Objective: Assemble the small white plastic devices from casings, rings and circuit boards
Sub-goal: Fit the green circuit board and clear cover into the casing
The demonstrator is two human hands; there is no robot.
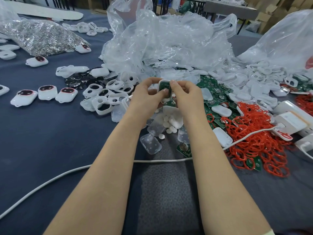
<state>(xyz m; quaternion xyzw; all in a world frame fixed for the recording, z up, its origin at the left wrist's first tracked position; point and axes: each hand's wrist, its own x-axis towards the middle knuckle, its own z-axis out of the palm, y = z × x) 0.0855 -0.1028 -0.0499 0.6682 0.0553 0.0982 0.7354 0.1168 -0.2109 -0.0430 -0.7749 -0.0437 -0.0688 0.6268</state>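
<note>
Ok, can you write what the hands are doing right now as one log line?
left hand: holds white casing | right hand: holds same casing, green circuit board inside | status: assembly in progress

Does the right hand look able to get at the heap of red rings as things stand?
Probably yes. The red rings lie uncovered right of that forearm, nothing over them but a white cable. The right hand must first release the casing it pinches.
</note>
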